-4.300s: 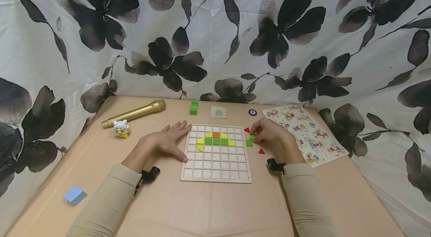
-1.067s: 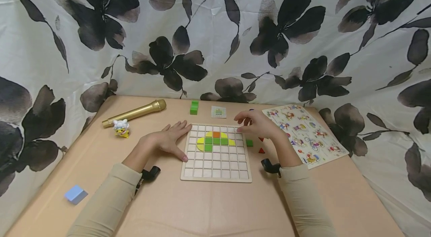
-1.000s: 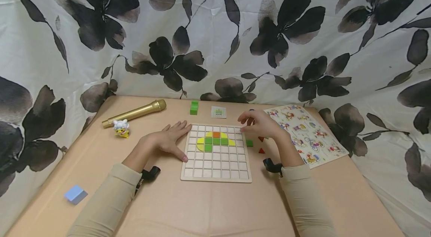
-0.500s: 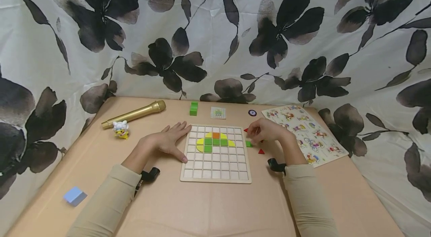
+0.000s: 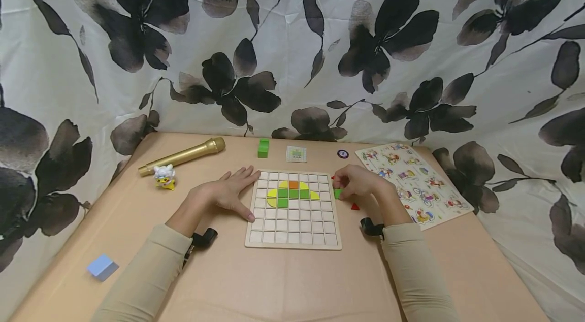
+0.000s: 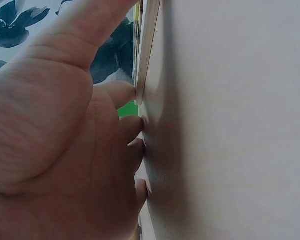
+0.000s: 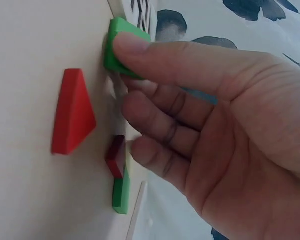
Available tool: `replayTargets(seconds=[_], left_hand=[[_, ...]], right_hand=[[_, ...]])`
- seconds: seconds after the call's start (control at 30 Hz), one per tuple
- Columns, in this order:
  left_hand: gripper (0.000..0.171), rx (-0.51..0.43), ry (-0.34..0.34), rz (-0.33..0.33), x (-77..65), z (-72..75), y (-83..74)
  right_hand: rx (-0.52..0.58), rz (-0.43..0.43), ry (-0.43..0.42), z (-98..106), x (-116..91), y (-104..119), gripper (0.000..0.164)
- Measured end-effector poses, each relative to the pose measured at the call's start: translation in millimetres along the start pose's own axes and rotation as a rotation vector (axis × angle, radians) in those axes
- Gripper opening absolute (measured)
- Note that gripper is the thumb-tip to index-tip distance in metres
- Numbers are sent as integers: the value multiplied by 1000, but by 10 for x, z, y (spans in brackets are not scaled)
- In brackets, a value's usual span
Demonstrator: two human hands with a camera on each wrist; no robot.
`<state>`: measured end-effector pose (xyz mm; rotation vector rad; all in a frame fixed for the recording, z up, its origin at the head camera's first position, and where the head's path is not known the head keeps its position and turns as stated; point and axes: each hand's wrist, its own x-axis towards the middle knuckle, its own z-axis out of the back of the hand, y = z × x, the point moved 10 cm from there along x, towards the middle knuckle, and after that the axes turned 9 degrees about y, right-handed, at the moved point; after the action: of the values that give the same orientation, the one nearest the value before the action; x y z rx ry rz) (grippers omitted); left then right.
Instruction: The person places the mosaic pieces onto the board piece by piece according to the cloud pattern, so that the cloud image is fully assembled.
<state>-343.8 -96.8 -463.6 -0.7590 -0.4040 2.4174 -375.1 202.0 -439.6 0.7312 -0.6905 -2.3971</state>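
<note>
My right hand [image 5: 358, 181] is at the right edge of the white grid board [image 5: 294, 225]. In the right wrist view its thumb and a finger pinch a green square tile [image 7: 127, 47]. Close by are a red triangle tile [image 7: 72, 112], a second, darker red triangle [image 7: 116, 156] and another green tile [image 7: 121, 192]. My left hand [image 5: 224, 192] lies with spread fingers along the board's left side, index finger and thumb touching its edge. On the board sit several green squares [image 5: 294, 193], an orange square [image 5: 293, 185] and yellow rounded pieces [image 5: 272, 201].
Behind the board are stacked green blocks [image 5: 263, 148], a pattern card [image 5: 296, 154] and a dark round disc [image 5: 343, 154]. A sticker sheet [image 5: 413, 182] lies at right. At left are a gold microphone [image 5: 183, 155], a toy figure [image 5: 164, 176] and a blue block [image 5: 102, 267].
A green square has been added to the board below the green row. My right hand then moved back right and now pinches another green tile. The left hand has stayed still.
</note>
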Motion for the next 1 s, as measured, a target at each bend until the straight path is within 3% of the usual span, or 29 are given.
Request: replayTargets(seconds=[0.23, 0.43, 0.63, 1.0], left_hand=[[135, 1, 0, 3, 1, -4, 2], [134, 5, -2, 3, 6, -5, 6], [135, 6, 3, 4, 6, -13, 10], [134, 2, 1, -1, -3, -3, -12]], right_hand=[[134, 100, -49, 121, -58, 72, 5], [173, 159, -146, 215, -67, 251, 10], [184, 217, -197, 172, 5, 520, 14], [71, 286, -99, -118, 173, 897, 28]])
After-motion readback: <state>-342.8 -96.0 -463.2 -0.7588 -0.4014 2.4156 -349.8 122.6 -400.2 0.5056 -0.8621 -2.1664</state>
